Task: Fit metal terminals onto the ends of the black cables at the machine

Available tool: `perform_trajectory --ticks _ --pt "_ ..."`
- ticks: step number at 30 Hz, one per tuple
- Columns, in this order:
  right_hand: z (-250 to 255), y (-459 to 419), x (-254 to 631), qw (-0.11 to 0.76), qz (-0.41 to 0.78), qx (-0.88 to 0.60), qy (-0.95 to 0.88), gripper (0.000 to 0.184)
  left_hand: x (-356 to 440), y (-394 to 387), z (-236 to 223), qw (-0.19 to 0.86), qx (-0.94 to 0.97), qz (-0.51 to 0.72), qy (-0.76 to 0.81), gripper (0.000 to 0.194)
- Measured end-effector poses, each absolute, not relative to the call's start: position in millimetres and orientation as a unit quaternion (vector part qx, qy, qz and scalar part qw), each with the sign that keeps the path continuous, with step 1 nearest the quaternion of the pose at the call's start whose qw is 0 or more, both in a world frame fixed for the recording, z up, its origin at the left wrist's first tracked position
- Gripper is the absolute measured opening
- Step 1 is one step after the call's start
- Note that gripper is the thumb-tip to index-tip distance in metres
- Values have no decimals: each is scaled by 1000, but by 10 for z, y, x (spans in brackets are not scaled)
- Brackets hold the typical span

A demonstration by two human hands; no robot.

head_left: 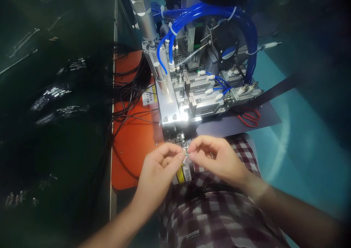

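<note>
Thumb and forefinger of my left hand point(161, 167) are pinched together, closed on thin coloured wires point(187, 154). Facing it from the right, my right hand point(219, 158) pinches the same wires a short way along. White, green and reddish strands show between the fingertips; their ends are too small to make out. Just beyond the fingers is the front end of a metal machine point(189, 111) with clamps and air cylinders. Below the fingertips sits a yellow and white label point(183, 174) with printed characters.
Blue air hoses point(205, 12) arch over the machine. Black cables point(131, 90) run across the orange base plate point(131, 142) at left. Red-handled scissors point(249, 118) lie on a dark sheet at right. Bundles of small shiny parts point(56, 92) lie on the dark surface at far left.
</note>
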State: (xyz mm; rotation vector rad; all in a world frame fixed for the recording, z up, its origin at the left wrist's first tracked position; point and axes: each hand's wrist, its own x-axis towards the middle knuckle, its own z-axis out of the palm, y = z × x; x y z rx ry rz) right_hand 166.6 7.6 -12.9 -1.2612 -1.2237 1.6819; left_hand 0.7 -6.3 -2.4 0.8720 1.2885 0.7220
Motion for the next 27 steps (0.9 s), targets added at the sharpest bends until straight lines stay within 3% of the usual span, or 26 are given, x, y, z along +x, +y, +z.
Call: perform_trajectory --ticks 15,27 --pt "-118 140 1696 299 638 -484 -518 14 34 -81 0 637 423 323 558 14" --pt "50 344 1863 195 458 -407 -766 11 34 -56 -18 580 514 289 562 5"
